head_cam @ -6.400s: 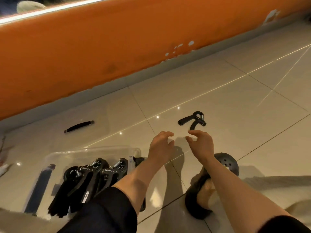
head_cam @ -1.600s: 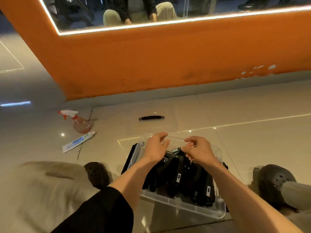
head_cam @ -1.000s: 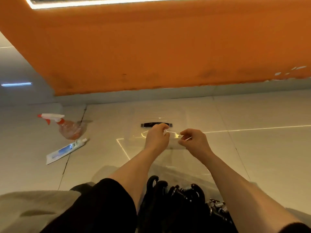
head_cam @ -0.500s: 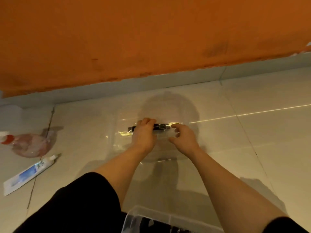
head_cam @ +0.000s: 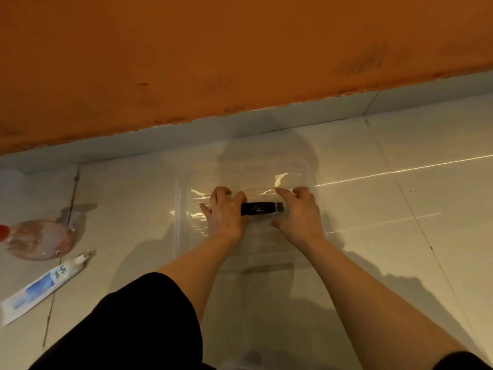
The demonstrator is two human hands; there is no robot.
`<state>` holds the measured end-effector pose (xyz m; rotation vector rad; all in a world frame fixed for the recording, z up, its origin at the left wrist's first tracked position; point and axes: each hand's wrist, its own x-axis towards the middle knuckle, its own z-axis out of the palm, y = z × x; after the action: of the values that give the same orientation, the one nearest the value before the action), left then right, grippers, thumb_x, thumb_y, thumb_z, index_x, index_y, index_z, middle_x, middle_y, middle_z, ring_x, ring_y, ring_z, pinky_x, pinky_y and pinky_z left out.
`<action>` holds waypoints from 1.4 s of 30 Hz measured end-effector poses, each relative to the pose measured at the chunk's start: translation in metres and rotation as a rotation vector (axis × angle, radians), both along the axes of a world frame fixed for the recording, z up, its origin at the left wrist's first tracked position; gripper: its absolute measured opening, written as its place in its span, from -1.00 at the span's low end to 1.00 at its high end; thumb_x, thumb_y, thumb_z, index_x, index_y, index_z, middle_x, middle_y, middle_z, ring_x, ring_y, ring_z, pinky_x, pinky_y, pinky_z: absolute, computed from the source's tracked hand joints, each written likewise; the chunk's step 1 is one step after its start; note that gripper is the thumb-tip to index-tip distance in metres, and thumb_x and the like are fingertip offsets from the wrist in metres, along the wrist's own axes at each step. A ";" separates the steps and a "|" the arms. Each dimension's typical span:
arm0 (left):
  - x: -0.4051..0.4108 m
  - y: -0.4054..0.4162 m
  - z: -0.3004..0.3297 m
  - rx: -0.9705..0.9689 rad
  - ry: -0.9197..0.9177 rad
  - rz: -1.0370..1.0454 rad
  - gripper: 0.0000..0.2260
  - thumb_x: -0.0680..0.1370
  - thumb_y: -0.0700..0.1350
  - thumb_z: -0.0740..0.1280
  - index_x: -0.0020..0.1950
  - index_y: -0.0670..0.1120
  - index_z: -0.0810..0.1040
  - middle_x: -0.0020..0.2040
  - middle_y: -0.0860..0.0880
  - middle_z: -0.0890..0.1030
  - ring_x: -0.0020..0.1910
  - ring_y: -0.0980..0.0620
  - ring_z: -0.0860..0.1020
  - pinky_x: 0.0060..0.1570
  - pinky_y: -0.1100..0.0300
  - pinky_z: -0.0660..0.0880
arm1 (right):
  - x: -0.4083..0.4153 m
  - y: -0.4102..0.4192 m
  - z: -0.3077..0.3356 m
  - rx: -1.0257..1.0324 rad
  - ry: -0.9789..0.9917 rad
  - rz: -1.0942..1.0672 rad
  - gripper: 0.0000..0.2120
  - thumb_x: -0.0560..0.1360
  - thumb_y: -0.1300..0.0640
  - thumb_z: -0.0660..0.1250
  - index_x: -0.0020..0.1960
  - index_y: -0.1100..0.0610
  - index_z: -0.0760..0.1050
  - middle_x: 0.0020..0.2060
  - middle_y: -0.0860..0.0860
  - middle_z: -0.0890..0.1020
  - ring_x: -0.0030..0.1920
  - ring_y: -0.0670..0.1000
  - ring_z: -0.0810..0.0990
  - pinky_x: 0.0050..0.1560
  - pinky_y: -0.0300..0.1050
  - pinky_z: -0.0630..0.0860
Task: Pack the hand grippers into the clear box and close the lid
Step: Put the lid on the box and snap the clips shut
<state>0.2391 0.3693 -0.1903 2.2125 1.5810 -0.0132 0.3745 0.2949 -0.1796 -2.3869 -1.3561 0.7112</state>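
Head view, left to right: spray bottle (head_cam: 40,240) and tube (head_cam: 45,285) lie aside; left hand (head_cam: 226,212) and right hand (head_cam: 300,213), fingers curled, grasp the clear lid (head_cam: 186,231) at its black handle (head_cam: 260,208), presumably to lift it; box rim (head_cam: 240,363) barely visible below.

The clear lid (head_cam: 192,209) is nearly invisible against the floor (head_cam: 400,236), so its near edge cannot be traced. The left hand (head_cam: 226,212) covers the left end of the lid's black handle (head_cam: 260,208); how either hand meets the lid cannot be told. Left of the lid, the spray bottle (head_cam: 40,239) is cut by the picture's left edge, as is the tube (head_cam: 45,284). A blurred clear rim (head_cam: 240,363), below the lid, runs off the bottom edge.
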 end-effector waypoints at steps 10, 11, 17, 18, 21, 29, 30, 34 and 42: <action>0.006 -0.004 0.045 0.129 -0.207 -0.038 -0.74 0.52 -0.08 0.35 0.20 -0.02 0.48 0.50 -0.09 0.11 0.53 -0.16 0.02 0.44 -0.31 -0.12 | 0.020 -0.025 0.033 0.163 0.175 -0.512 -0.04 0.34 -0.25 0.42 0.52 0.08 -0.01 0.35 0.15 0.41 0.28 0.23 0.45 0.17 0.14 0.45; 0.005 -0.007 0.049 0.128 -0.236 -0.018 -0.74 0.52 -0.10 0.35 0.20 -0.02 0.49 0.51 -0.09 0.12 0.52 -0.17 0.04 0.44 -0.33 -0.10 | 0.021 -0.031 0.037 0.213 0.202 -0.520 -0.13 0.37 -0.25 0.39 0.48 0.12 0.09 0.30 0.14 0.47 0.22 0.21 0.50 0.12 0.09 0.48; -0.001 -0.041 0.088 0.161 -0.325 -0.030 -0.65 0.52 -0.06 0.35 0.29 0.03 0.43 0.54 -0.03 0.09 0.55 -0.07 -0.07 0.44 -0.32 -0.10 | 0.024 -0.067 0.070 0.390 0.291 -0.622 -0.56 0.54 -0.19 0.19 0.09 0.20 0.42 -0.11 0.10 0.55 -0.10 0.13 0.52 -0.16 -0.08 0.36; -0.005 -0.048 0.096 0.184 -0.323 -0.032 -0.57 0.50 -0.02 0.37 0.35 0.04 0.38 0.55 -0.04 0.08 0.55 -0.06 -0.07 0.44 -0.31 -0.08 | 0.024 -0.076 0.077 0.412 0.294 -0.630 -0.57 0.56 -0.17 0.17 0.07 0.21 0.43 -0.14 0.09 0.54 -0.10 0.15 0.53 -0.16 -0.07 0.35; -0.021 -0.071 0.119 0.276 -0.284 0.036 -0.37 0.48 0.15 0.32 0.48 0.00 0.20 0.56 -0.06 0.06 0.55 -0.08 -0.07 0.47 -0.26 -0.10 | 0.026 -0.105 0.100 0.471 0.243 -0.649 -0.57 0.58 -0.15 0.13 0.11 0.22 0.44 -0.13 0.07 0.53 -0.10 0.12 0.50 -0.11 -0.06 0.35; -0.074 -0.142 0.181 0.236 -0.268 0.328 -0.49 0.60 0.13 0.09 0.45 -0.13 0.19 0.43 -0.18 0.30 0.40 -0.22 0.29 0.38 -0.32 0.13 | 0.024 -0.206 0.187 0.593 0.132 -0.716 -0.59 0.59 -0.14 0.10 0.09 0.22 0.43 -0.11 0.08 0.51 -0.11 0.10 0.45 -0.08 -0.06 0.37; -0.079 -0.155 0.188 0.221 -0.310 0.327 -0.52 0.60 0.13 0.09 0.40 -0.15 0.25 0.33 -0.18 0.40 0.31 -0.22 0.39 0.34 -0.31 0.19 | 0.020 -0.219 0.195 0.604 0.123 -0.711 -0.59 0.59 -0.14 0.10 0.08 0.22 0.43 -0.11 0.07 0.51 -0.11 0.10 0.45 -0.08 -0.06 0.36; -0.100 -0.213 0.210 0.185 -0.422 0.304 -0.60 0.62 0.07 0.09 0.30 -0.20 0.35 0.17 -0.15 0.50 0.17 -0.19 0.49 0.35 -0.28 0.19 | -0.006 -0.273 0.220 0.637 0.109 -0.706 -0.58 0.59 -0.13 0.12 0.04 0.25 0.44 -0.14 0.10 0.51 -0.13 0.11 0.46 -0.12 -0.07 0.34; -0.150 -0.302 0.217 0.141 -0.420 0.268 -0.62 0.61 0.08 0.13 0.23 -0.19 0.43 0.11 -0.13 0.53 0.11 -0.15 0.52 0.31 -0.21 0.30 | -0.056 -0.369 0.237 0.615 0.102 -0.732 -0.60 0.57 -0.13 0.17 0.00 0.23 0.48 -0.13 0.16 0.58 -0.12 0.19 0.55 -0.06 0.11 0.53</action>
<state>0.0894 0.0675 0.0264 1.9160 1.6523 0.6161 0.3189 -0.0745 0.0573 -2.0558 -0.4667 0.1630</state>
